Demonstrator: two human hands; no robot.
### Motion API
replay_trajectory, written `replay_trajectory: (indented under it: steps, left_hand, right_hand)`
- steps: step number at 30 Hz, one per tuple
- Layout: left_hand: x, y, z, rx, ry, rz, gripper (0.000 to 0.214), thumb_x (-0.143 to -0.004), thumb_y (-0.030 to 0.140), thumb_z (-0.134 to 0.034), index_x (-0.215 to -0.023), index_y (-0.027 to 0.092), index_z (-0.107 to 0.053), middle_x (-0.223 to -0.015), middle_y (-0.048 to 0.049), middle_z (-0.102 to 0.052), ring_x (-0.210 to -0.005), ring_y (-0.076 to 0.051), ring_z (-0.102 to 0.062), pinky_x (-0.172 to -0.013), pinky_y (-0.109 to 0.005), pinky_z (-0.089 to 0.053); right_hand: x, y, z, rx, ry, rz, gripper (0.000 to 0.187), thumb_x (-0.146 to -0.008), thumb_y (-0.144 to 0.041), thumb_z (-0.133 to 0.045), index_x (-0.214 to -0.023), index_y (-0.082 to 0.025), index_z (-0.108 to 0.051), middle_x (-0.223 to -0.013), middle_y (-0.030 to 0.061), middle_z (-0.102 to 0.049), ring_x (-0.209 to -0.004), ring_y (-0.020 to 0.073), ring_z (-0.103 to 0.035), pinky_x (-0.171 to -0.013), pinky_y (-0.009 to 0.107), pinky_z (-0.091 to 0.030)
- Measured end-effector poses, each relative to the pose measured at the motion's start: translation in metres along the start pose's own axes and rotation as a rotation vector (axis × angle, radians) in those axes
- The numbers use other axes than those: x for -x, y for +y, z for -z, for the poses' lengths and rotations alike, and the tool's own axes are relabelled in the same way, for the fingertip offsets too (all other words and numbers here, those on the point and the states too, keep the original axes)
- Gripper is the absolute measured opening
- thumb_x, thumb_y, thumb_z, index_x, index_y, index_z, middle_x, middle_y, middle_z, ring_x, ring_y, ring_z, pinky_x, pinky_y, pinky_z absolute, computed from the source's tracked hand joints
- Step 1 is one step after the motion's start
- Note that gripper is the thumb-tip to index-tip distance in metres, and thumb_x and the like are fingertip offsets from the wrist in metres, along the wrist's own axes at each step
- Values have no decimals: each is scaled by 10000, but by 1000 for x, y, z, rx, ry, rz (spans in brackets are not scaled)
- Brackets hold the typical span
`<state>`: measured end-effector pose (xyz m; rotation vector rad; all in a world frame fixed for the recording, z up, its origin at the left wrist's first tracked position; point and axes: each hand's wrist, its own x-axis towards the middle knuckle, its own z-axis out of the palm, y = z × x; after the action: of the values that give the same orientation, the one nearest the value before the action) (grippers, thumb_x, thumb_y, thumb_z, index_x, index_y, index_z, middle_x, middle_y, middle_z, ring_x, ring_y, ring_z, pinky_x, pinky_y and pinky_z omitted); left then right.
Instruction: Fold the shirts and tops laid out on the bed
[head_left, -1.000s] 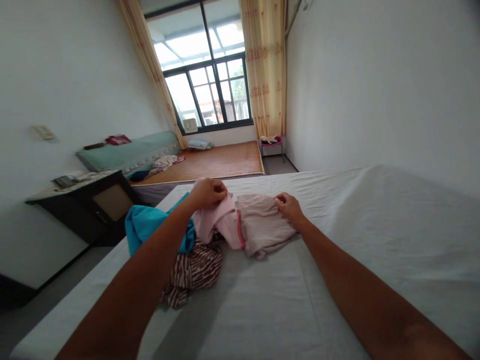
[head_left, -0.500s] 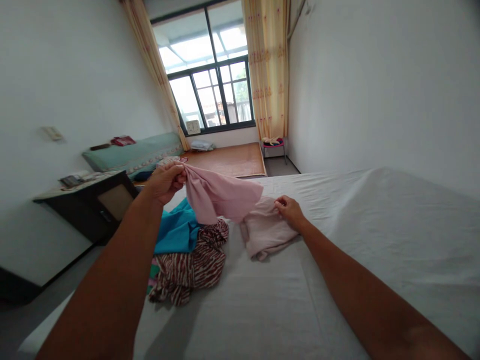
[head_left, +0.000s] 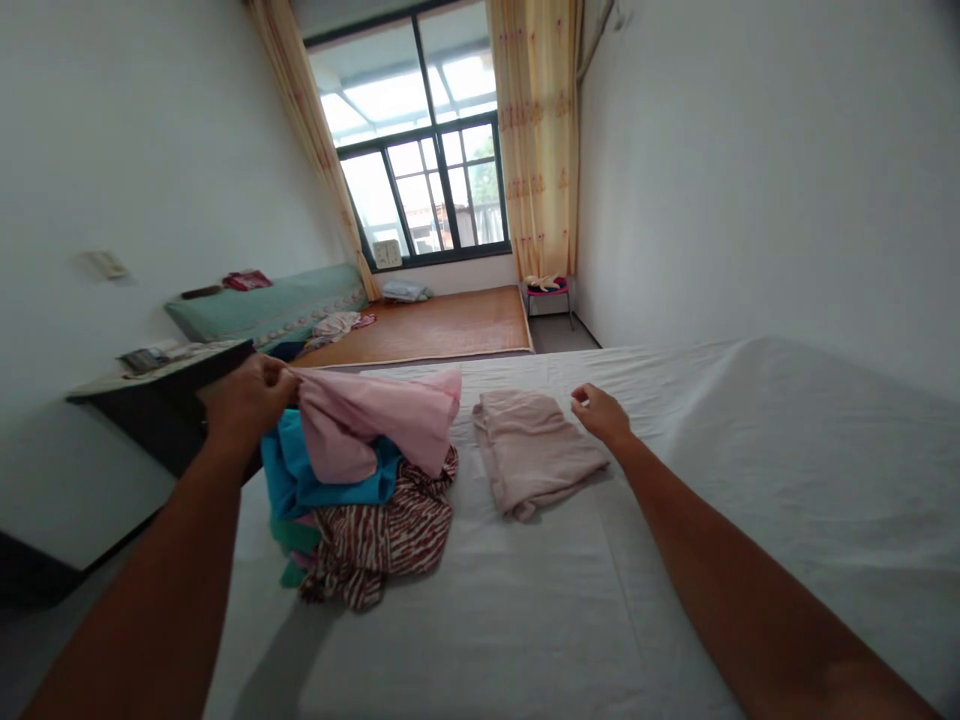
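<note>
My left hand (head_left: 247, 400) is closed on a corner of a pink garment (head_left: 375, 420), holding it over a pile of clothes at the left of the white bed (head_left: 525, 620). Under the pink garment lie a turquoise cloth (head_left: 300, 480) and a red-and-white striped garment (head_left: 382, 540). A folded pale pink garment (head_left: 529, 450) lies flat on the sheet to the right of the pile. My right hand (head_left: 600, 412) hovers just right of the folded piece with fingers loosely curled, holding nothing.
A dark bedside cabinet (head_left: 161, 405) stands left of the bed. Beyond are a second bed with a woven mat (head_left: 435, 325), a green pillow (head_left: 270, 305), a small stool (head_left: 546, 290), a window (head_left: 420, 190) with yellow curtains, and white walls on both sides.
My left hand has pulled the pink garment off the folded piece and carried it left, over the pile. My right hand has lifted off the folded garment and shifted slightly right.
</note>
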<state>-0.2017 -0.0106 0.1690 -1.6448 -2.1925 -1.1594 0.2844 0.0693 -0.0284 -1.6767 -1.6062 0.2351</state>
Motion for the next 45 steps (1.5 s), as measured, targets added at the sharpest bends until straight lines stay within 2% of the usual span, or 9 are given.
replay_trajectory:
  steps: [4, 8, 10, 15, 17, 21, 24, 36, 45]
  left_hand:
    - [28, -4, -29, -235, -93, -152, 275, -812, 344, -572, -1053, 212, -571, -845, -21, -694, -782, -214, -633, -662, -260, -437]
    - [71, 45, -71, -100, -202, -412, 283, -880, 326, -440, -1057, 202, -623, -925, -50, -713, -836, -191, -655, -735, -261, -463]
    - [97, 72, -94, -86, -441, -544, 287, -880, 302, -438, -1058, 218, -646, -963, -42, -720, -847, -175, -658, -750, -252, -467]
    - [145, 101, -144, -295, -761, -666, 284, -861, 240, -474, -1040, 268, -692, -1042, -65, -712, -990, -222, -648, -837, -319, -459]
    - [153, 100, -157, -312, -771, -673, 274, -869, 259, -478, -1042, 251, -691, -1060, -85, -696, -1024, -240, -636, -847, -341, -456]
    - [161, 98, -175, -286, -750, -634, 303, -891, 316, -470, -1132, 256, -643, -1096, -98, -669, -1014, -250, -637, -802, -350, -466]
    - [164, 102, -181, -311, -719, -621, 288, -905, 305, -440, -1071, 246, -668, -1040, -99, -682, -965, -264, -651, -759, -361, -472]
    - [158, 153, -200, -322, -709, -669, 262, -879, 287, -496, -1034, 216, -695, -1069, -127, -676, -981, -264, -648, -783, -349, -499]
    - [146, 157, -198, -327, -661, -614, 203, -799, 231, -557, -936, 199, -704, -980, -132, -708, -961, -276, -659, -789, -367, -496]
  right_hand:
    - [4, 2, -2, -9, -256, -27, 238, -683, -372, -704, -810, -172, -681, -706, 54, -686, -673, 195, -621, -606, 269, -423]
    - [12, -22, -5, -138, -356, 72, 227, -713, -334, -666, -879, -183, -706, -758, 17, -702, -721, 177, -633, -627, 242, -441]
    - [12, -33, 0, -300, -378, 129, 292, -797, -378, -574, -988, -189, -687, -852, 16, -715, -763, 172, -641, -644, 243, -462]
    - [5, -35, 18, -181, -51, 163, 276, -795, -229, -538, -1032, -185, -674, -973, 75, -702, -848, 197, -624, -759, 301, -470]
    - [5, -33, 19, -10, 32, 208, 273, -767, -177, -557, -1007, -202, -685, -968, 81, -699, -866, 199, -618, -783, 303, -456]
    - [22, -41, 2, 80, -297, 304, 123, -756, -281, -638, -856, -258, -707, -769, 17, -708, -677, 170, -624, -633, 264, -442]
    - [36, -49, -14, 124, -348, 306, 111, -707, -310, -697, -810, -270, -706, -700, 11, -697, -628, 170, -615, -582, 255, -415]
    - [16, -26, -7, -21, 8, 155, 172, -813, -287, -519, -871, -225, -668, -831, 16, -711, -684, 143, -627, -665, 246, -435]
    - [4, 0, -8, -172, 143, 65, 219, -806, -346, -496, -857, -206, -657, -815, 28, -716, -646, 157, -653, -673, 269, -465]
